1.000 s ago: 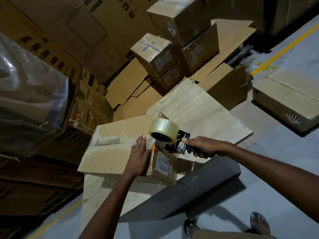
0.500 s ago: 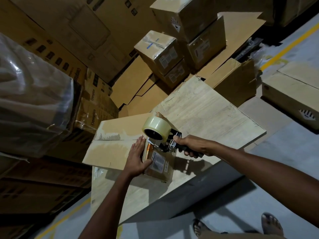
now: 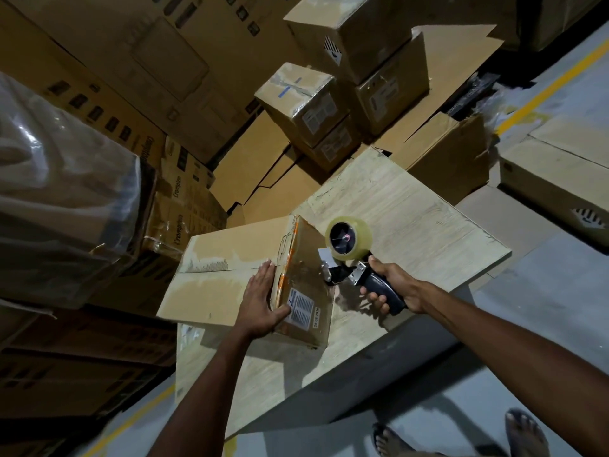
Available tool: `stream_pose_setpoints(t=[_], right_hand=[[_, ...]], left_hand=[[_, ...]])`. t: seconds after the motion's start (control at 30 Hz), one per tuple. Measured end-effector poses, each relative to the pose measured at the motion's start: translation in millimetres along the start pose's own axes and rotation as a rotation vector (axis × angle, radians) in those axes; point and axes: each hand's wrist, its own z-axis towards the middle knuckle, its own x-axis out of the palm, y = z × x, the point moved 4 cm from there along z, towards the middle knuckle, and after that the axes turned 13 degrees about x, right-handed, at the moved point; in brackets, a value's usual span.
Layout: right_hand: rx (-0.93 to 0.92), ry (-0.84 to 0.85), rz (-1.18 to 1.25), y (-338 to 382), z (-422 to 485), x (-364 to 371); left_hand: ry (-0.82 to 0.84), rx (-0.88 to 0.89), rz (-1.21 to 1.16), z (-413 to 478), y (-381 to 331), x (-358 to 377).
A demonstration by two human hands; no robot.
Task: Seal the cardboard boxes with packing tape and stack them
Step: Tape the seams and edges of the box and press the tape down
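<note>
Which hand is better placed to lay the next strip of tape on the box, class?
The right hand: it grips the dispenser beside the box; the left hand lies flat on the box, steadying it.

A matt brown cardboard box (image 3: 227, 275) is showing rough, torn patches on its top, while glossy clear tape (image 3: 306, 268) is shining on its side around a white paper label (image 3: 300, 310). The tape roll (image 3: 348, 239) is gleaming as translucent plastic. The dispenser (image 3: 361, 278) is pairing a dark, smooth plastic grip with bright metal. The tabletop (image 3: 412, 232) is showing pale, scuffed wood grain.
</note>
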Motion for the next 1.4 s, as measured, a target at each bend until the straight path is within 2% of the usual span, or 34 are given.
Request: stream_pose_setpoints(t=[0.37,0.63,0.77,0.83,0.93,1.07,1.13,1.23,1.33,1.4], right_hand=[[-0.145,0.025,0.51,34.1,18.4,-54.8],[-0.191,-0.125,0.514,17.9,50.4,-65.8],[-0.201,-0.32,0.446,13.5,54.7,-67.2],[-0.202,-0.507,0.347,12.8,52.3,-72.5],[-0.178,-0.909,-0.01,20.3,32.8,-73.9],[-0.243,-1.231,-0.27,23.6,13.5,-69.6],[-0.381,-1.367,-0.349,21.3,7.0,-59.4],[-0.749,-1.391,-0.528,25.4,4.5,-31.9],[-1.064,-1.257,-0.904,32.3,16.1,12.7],[-1.235,-1.104,-1.153,37.4,27.4,54.6]], left_hand=[[0.035,0.012,0.02,1.5,6.2,1.2],[0.009,0.012,0.021,-0.1,12.4,4.0],[-0.007,0.003,0.005,-0.8,11.2,5.2],[-0.003,0.006,-0.001,-0.2,10.0,5.0],[0.001,0.009,-0.017,0.9,8.2,3.5],[0.007,0.02,-0.04,0.4,8.9,2.7],[0.022,0.031,-0.047,-2.2,12.2,1.5],[0.062,0.065,-0.059,-12.6,21.9,-3.0],[0.106,0.082,-0.084,-31.4,34.7,-8.2],[0.134,0.077,-0.099,-43.5,42.9,-10.3]])
